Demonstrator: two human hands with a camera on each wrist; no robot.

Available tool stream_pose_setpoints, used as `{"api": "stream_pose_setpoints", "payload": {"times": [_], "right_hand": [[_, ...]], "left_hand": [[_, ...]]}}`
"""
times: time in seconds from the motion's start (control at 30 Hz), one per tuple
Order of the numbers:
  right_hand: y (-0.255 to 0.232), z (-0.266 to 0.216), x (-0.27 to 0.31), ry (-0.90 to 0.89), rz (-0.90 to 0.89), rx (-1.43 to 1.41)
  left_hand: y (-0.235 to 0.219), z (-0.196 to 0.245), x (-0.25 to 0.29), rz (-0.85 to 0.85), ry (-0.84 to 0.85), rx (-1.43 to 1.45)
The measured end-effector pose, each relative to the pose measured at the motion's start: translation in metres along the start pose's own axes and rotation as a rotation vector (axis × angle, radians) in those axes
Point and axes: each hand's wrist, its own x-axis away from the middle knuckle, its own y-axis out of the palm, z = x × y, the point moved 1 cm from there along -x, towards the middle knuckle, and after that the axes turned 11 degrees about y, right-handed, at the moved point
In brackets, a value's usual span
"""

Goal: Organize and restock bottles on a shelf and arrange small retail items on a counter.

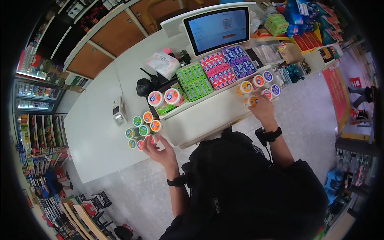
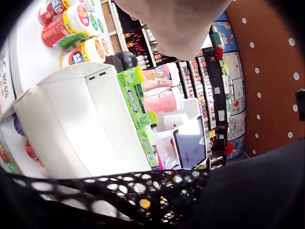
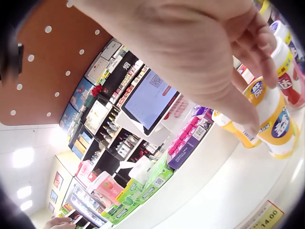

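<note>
My right hand [image 1: 263, 108] grips a yellow gum canister [image 3: 276, 119], thumb on one side and fingers on the other. Close to it stand another yellow canister [image 1: 245, 87], red-marked ones and purple-lidded ones [image 1: 267, 76] on the white counter ledge. On the left, my left hand [image 1: 161, 153] hovers beside a cluster of canisters with its fingers loosely bent. That cluster has green lids [image 1: 144, 130], orange lids [image 1: 155, 125] and red ones; in the head view the fingers overlap a red lid [image 1: 149, 139]. The left wrist view shows only part of this hand, its fingertips out of sight.
Along the ledge's back sit green gum boxes [image 1: 195, 81], pink boxes [image 1: 218, 70], purple boxes [image 1: 240, 61] and two large pink-lidded tubs [image 1: 173, 96]. Behind them stands a screen [image 1: 217, 30]. A card terminal [image 1: 119, 111] lies on the left counter [image 1: 92, 140].
</note>
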Motion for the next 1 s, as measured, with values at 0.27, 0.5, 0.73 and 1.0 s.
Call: {"api": "stream_pose_setpoints", "payload": {"times": [0.27,0.5,0.73,1.0], "right_hand": [[-0.001,-0.025,-0.022,-0.102,0.248,-0.209],[0.01,-0.051,-0.026,-0.192,0.208,-0.098],[-0.056,-0.118,0.077,-0.636,-0.07,-0.279],[-0.032,-0.175,0.117,-0.945,-0.435,-0.425]], "left_hand": [[0.014,0.028,0.002,-0.261,-0.024,0.247],[0.015,0.035,0.003,-0.426,-0.057,0.381],[0.001,0.064,-0.021,-0.468,0.022,0.483],[-0.005,0.039,-0.011,-0.447,0.081,0.535]]}}
